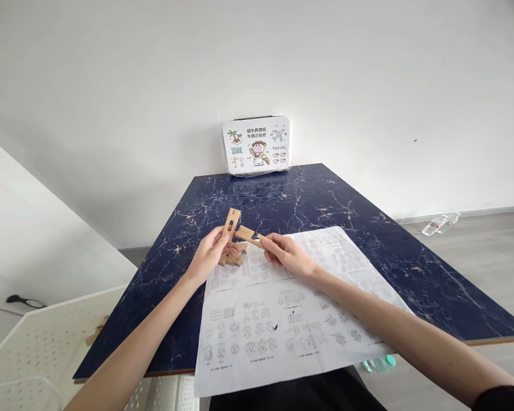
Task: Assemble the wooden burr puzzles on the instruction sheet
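Note:
My left hand (208, 251) is closed on a flat wooden puzzle piece (235, 215) marked "2", with a slot cut in it, held upright. Between the fingertips of my right hand (288, 255) is a second wooden piece (247, 233), notched along its edge and tilted down to the right. Its left end meets or overlaps the numbered piece; whether they interlock I cannot tell. Several more wooden pieces (230, 260) lie just below my left hand, partly hidden by it. Under both hands spreads a white instruction sheet (257, 302) printed with small diagrams, hanging over the table's front edge.
The blue marbled table (163, 297) reaches back to the wall, where a white cartoon-printed case (257, 145) stands upright. At left is a cream perforated surface (38, 342). Plastic bottles lie on the floor: a clear one (434, 225) at right, another with a green cap (379, 363) below the table.

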